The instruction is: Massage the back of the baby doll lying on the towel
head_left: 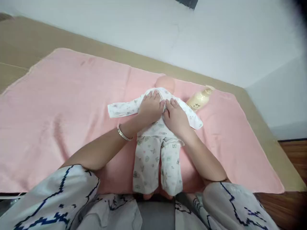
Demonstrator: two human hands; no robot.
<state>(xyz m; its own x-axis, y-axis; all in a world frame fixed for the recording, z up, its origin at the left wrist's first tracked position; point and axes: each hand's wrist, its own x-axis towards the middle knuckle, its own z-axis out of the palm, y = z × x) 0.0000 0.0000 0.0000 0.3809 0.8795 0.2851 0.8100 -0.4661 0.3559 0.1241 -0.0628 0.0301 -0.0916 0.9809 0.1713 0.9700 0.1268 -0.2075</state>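
Observation:
A baby doll (pixel 165 82) lies on its back on a pink blanket (pixel 59 105), head toward the wall. It wears a white printed top (pixel 122 108) with sleeves spread out and matching trousers (pixel 155 163). My left hand (pixel 150 107) rests on the doll's chest, fingers curled at the collar of the top. My right hand (pixel 175 115) lies beside it on the chest, fingers bent and pinching the top's front edge near the neck. A silver bangle (pixel 123 133) sits on my left wrist.
A cream bottle (pixel 199 99) lies on the blanket just right of the doll's shoulder. The blanket covers a tan bed surface (pixel 21 41) against a white wall. Wooden floor (pixel 292 159) shows at the right. My patterned sleeves fill the bottom edge.

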